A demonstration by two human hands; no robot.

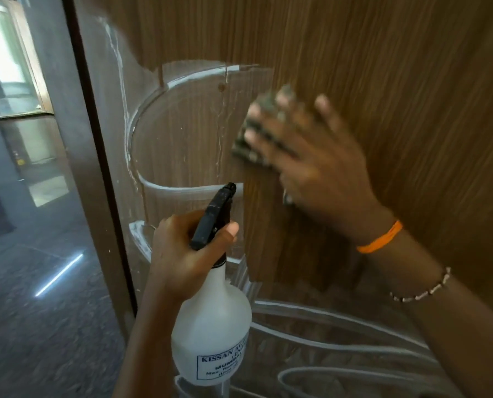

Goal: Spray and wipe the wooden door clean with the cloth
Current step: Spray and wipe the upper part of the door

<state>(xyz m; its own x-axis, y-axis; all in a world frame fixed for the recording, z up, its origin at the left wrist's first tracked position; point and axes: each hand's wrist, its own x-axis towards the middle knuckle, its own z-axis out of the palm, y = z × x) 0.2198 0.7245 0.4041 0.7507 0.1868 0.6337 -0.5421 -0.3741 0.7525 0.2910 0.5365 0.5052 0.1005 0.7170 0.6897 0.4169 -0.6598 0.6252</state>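
While the right hand [302, 150] presses the dark cloth [246, 145] flat on the wooden door [383, 67] w/ fingers spread, prob to keep even pressure on the panel, the left hand [182, 254] grips the spray bottle [210, 326] by the neck, thumb by the black trigger head, nozzle aimed at the door so it's ready for another squirt. Dusty film covers the carved grooves on the left. Label reads "KISSAN…", then "MUMBA…", rest is cut off.
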